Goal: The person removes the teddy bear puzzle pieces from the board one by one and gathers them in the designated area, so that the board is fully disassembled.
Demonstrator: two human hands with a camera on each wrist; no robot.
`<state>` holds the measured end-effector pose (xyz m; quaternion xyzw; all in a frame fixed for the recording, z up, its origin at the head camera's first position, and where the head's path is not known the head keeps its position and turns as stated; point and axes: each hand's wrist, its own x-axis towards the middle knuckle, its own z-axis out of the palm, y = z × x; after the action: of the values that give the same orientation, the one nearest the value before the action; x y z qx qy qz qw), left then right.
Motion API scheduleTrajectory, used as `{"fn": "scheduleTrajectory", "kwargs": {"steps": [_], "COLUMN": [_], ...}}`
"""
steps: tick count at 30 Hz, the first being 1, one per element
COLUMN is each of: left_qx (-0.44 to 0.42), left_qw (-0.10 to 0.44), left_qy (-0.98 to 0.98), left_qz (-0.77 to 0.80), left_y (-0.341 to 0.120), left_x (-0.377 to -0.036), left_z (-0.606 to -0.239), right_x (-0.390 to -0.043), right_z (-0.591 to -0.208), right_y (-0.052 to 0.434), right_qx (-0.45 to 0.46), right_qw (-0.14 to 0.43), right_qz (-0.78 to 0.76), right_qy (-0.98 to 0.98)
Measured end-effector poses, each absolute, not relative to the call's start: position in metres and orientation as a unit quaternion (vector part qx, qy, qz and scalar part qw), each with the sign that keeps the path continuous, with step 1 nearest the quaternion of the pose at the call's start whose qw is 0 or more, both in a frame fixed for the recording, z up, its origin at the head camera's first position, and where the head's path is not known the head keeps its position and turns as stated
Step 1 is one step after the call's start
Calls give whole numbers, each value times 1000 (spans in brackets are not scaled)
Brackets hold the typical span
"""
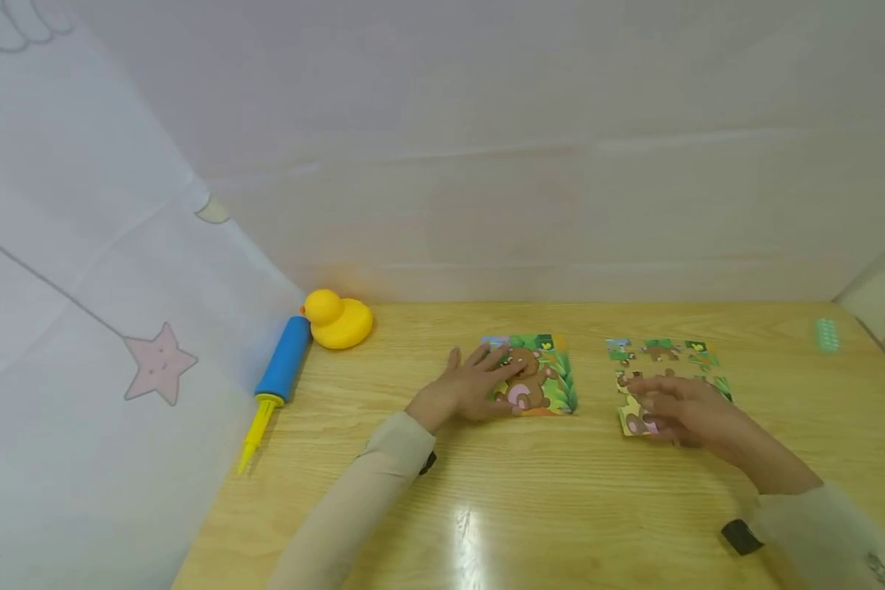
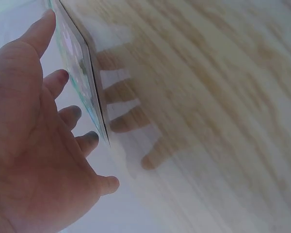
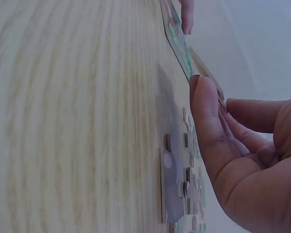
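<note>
My left hand spreads its fingers over a bear picture board, covering the board's left side. In the left wrist view the board shows edge-on, its thin edge close to the table, with fingertips along its printed face. To the right, my right hand hovers over a second bear picture, a jigsaw laid out in loose pieces with gaps between them. Between right thumb and fingers a thin flat puzzle piece is pinched, seen nearly edge-on. Other pieces lie on the table below that hand.
A yellow rubber duck sits at the back left, beside a blue and yellow hand pump. Far right on the wooden table is a small green dotted object. White cloth walls stand behind and at the sides.
</note>
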<state>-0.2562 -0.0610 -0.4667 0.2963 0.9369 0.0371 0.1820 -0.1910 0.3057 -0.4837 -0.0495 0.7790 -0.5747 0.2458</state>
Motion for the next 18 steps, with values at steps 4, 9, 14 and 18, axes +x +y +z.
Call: {"fn": "scheduleTrajectory", "kwargs": {"steps": [4, 9, 14, 18], "left_qx": [299, 302, 304, 305], "left_qw": [178, 172, 170, 173], "left_qy": [937, 937, 937, 936], "left_qz": [34, 28, 26, 29], "left_y": [-61, -61, -60, -60], "left_x": [-256, -257, -258, -259], "left_z": [-469, -473, -474, -475], "right_x": [-189, -187, -186, -185], "right_z": [-486, -487, -486, -486], "right_y": [306, 306, 305, 304], "right_qx": [-47, -49, -46, -46], "right_qw": [245, 239, 237, 233], "right_qz": [-573, -560, -553, -552], "right_qy": [781, 791, 797, 800]}}
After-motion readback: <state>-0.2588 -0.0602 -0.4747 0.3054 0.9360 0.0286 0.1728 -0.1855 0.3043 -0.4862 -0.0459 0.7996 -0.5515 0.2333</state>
